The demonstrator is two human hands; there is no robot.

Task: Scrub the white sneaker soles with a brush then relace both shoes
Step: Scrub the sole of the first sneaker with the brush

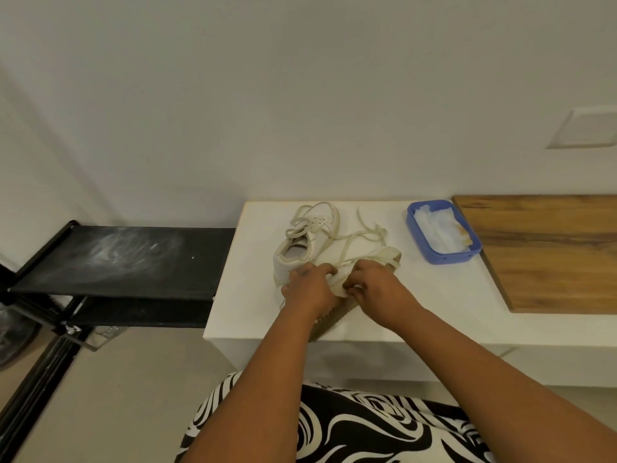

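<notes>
1. Working the near sneaker (364, 272) on the white table (434, 295), I have it tipped onto its side with the ribbed sole (337, 315) facing me, probably so the eyelets are easier to reach.
2. My left hand (309, 289) curls its fingers over the upper, a closed grip that steadies the shoe.
3. My right hand (374, 285) pinches at the upper; I judge it has the lace (354, 242) or an eyelet edge, but the contact is too small to tell for sure.
4. That lace trails loose from the toe across the table toward the wall, so I take this as the relacing step, not yet finished on this shoe.
5. The second sneaker (307, 242) stands upright just behind my left hand, touching or nearly touching the first; its laces look threaded but slack.
6. A blue tray (434, 252) holding white cloths sits well to the right, beside a wooden board (551, 248).
7. I see no brush anywhere.
8. A black rack (127, 262) stands to the left of the table.
</notes>
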